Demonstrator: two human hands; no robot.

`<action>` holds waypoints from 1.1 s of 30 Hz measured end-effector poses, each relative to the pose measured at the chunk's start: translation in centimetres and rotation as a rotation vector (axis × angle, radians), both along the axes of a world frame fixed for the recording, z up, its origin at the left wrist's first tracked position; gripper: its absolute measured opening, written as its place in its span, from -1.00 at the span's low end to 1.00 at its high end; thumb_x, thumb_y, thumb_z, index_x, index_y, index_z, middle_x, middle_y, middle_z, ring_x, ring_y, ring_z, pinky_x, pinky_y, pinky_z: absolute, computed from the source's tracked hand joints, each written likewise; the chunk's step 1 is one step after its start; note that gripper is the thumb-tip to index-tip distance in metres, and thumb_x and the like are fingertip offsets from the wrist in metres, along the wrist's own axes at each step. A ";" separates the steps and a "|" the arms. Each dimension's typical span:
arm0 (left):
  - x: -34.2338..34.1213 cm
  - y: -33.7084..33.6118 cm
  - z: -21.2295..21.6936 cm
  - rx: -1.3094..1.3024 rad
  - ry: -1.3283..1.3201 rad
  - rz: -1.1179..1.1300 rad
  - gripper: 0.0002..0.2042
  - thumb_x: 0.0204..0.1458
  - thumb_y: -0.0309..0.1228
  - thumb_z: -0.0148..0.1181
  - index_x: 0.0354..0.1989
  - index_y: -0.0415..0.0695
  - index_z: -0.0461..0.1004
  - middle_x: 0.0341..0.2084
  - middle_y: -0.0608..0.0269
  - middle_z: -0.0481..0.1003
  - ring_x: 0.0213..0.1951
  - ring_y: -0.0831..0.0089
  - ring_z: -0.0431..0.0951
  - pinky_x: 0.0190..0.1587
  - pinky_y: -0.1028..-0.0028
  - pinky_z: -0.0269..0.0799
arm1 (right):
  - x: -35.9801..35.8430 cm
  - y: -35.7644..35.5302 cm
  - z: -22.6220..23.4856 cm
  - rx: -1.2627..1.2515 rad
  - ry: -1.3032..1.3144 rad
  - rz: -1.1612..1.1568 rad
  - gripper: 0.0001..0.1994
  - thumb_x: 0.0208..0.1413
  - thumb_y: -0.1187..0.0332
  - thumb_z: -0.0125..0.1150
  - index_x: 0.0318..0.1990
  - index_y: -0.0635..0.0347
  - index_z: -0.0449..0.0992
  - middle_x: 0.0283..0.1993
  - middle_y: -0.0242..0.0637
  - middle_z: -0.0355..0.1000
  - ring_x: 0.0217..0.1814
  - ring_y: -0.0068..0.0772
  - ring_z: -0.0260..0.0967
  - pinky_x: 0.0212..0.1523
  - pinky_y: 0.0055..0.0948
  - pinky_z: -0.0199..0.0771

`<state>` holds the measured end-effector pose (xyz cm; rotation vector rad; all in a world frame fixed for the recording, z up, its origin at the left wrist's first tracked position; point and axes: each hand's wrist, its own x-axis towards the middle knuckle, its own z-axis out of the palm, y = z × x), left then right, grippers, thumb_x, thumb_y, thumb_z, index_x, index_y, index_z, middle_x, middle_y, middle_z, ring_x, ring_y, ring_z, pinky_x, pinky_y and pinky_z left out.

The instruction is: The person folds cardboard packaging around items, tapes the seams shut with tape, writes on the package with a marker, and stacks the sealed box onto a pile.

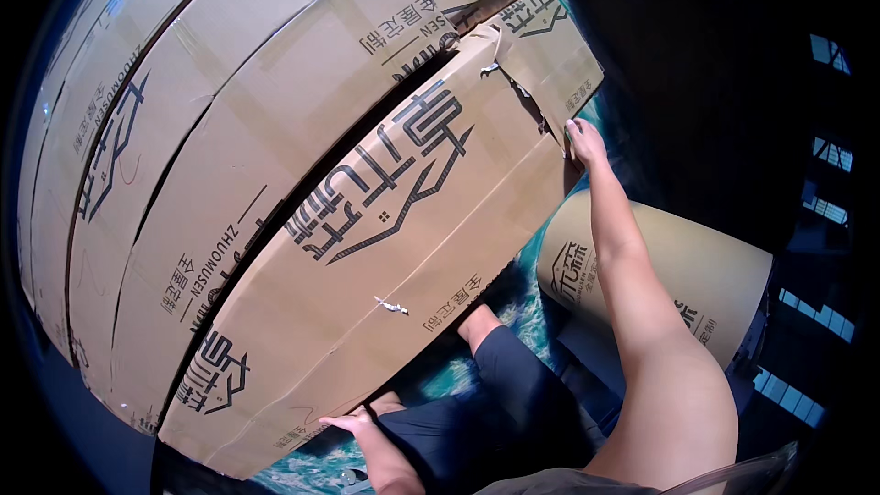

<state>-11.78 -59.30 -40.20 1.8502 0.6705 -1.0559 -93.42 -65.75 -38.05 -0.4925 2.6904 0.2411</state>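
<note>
A long brown cardboard box [403, 220] with dark printing slants across the middle, its nearer long edge facing my legs. At the lower end of that edge my left hand [346, 422] grips the box, thumb laid on top and the other fingers mostly hidden beneath. My right arm is stretched far forward. That right hand [585, 141] is closed on the box's far right edge, close to a torn flap [527, 87]; some of its fingers are out of sight. A small white torn patch [392, 306] marks the box's top face.
More long cardboard boxes [266, 82] lie side by side at the left, dark gaps between them. A roll of brown printed cardboard [660, 266] is at the right, beneath my right arm. Blue-green patterned covering [307, 472] shows under the box, near my bent legs [495, 394].
</note>
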 end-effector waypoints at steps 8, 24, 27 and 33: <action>-2.8 -1.5 1.2 -0.070 -0.025 0.121 -0.15 0.09 0.42 -0.31 0.37 0.01 0.14 0.34 0.16 0.17 0.32 0.07 0.18 0.29 -0.13 0.13 | -0.6 -2.9 -3.4 -0.525 -0.337 -0.674 -0.34 0.20 -0.17 -0.04 0.15 0.29 0.46 0.07 -0.15 0.49 0.04 -0.32 0.46 0.07 -0.38 0.39; -5.6 -4.7 1.7 -0.089 0.044 0.098 -0.11 0.05 0.48 -0.47 0.39 0.08 0.13 0.39 0.20 0.09 0.36 0.01 0.10 0.35 -0.11 0.01 | 0.6 -2.6 -0.1 -0.327 -0.200 -0.757 -0.21 0.22 -0.25 -0.20 0.27 0.36 0.31 0.25 -0.03 0.34 0.28 -0.20 0.29 0.26 -0.31 0.22; -5.3 -2.9 0.9 -0.065 0.036 0.061 -0.10 0.04 0.49 -0.48 0.38 0.09 0.13 0.37 0.22 0.13 0.35 0.04 0.13 0.34 -0.07 0.04 | 1.9 1.0 2.1 -0.526 -0.424 -0.445 -0.27 0.29 -0.17 -0.21 0.36 0.29 0.16 0.39 -0.07 0.16 0.41 -0.20 0.13 0.36 -0.32 0.09; -4.8 -0.8 0.8 0.072 -0.058 0.078 -0.15 0.07 0.45 -0.42 0.36 0.09 0.16 0.34 0.24 0.18 0.33 0.07 0.17 0.32 -0.08 0.06 | 21.5 11.1 -0.4 -0.722 -0.324 -1.281 -0.29 0.22 -0.25 -0.10 0.34 0.07 0.21 0.40 -0.22 0.16 0.38 -0.15 0.13 0.33 -0.14 0.16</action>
